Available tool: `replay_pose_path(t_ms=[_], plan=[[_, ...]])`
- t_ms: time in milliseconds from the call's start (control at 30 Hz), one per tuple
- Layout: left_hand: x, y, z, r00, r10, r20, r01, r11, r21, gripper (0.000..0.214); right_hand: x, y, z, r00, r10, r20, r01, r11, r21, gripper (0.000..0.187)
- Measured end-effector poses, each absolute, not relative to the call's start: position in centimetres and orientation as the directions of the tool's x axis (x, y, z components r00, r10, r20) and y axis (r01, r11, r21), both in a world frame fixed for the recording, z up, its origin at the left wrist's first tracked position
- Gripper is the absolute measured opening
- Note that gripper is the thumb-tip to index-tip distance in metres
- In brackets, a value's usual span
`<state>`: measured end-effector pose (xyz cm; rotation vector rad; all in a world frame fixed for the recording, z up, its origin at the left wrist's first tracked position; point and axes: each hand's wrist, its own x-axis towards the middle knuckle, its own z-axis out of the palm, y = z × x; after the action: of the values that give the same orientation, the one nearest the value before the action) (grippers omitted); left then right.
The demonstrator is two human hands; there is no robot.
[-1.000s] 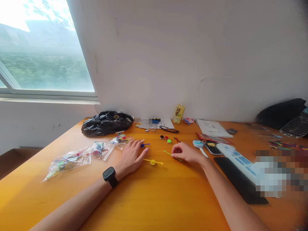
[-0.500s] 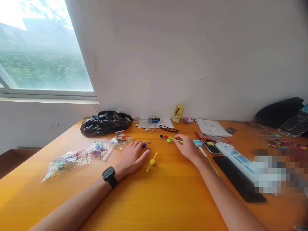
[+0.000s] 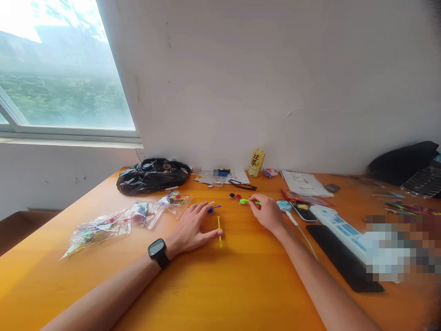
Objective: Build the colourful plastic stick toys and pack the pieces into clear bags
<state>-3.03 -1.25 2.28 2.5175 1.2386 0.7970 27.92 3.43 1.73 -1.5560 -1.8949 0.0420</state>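
My left hand, with a black watch on its wrist, lies palm down on the table with the fingers spread. Its thumb reaches a yellow arrow spinner, partly covering the middle. By the fingertips is a blue arrow spinner, its round base partly hidden. My right hand pinches the tail end of a green arrow spinner between thumb and fingers, close above or on the table. Just left of it sit a red disc and a black disc.
Clear bags of coloured parts lie to the left, below a black plastic bag. Along the wall are a yellow drink bottle and papers. On the right are a power strip, a black slab and a white cable.
My left thumb has moved right onto the yellow spinner, whose arrow has turned from slanted to nearly straight away from me. The green spinner and right hand have stayed nearly in place.
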Motion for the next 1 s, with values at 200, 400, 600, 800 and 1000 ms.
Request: replay_pose_path(t_ms=[200, 400, 600, 800, 1000], plan=[[-3.1, -1.2, 2.1, 0.506, 0.778, 0.373, 0.653, -0.628, 0.423, 0.082, 27.7, 3.3, 1.6, -0.083, 0.910, 0.405, 0.885, 0.255, -0.390, 0.013], [-3.1, -1.1, 1.9, 0.555, 0.759, 0.340, 0.638, -0.651, 0.412, 0.099, 27.4, 2.9, 2.3, -0.047, 0.919, 0.391, 0.911, 0.200, -0.360, 0.009], [-3.2, -0.9, 1.9, 0.523, 0.786, 0.331, 0.641, -0.618, 0.455, 0.075, 27.5, 2.6, 2.9, -0.297, 0.937, 0.182, 0.769, 0.348, -0.537, 0.014], [-3.1, -1.0, 2.3, 0.499, 0.801, 0.331, 0.646, -0.598, 0.474, 0.054, 27.2, 1.4, 3.7, -0.619, 0.775, -0.126, 0.563, 0.326, -0.760, 0.014], [-3.1, -0.8, 1.9, 0.480, 0.801, 0.357, 0.655, -0.598, 0.461, 0.048, 26.3, 0.4, 4.4, -0.792, 0.577, -0.198, 0.416, 0.273, -0.867, 0.016]])
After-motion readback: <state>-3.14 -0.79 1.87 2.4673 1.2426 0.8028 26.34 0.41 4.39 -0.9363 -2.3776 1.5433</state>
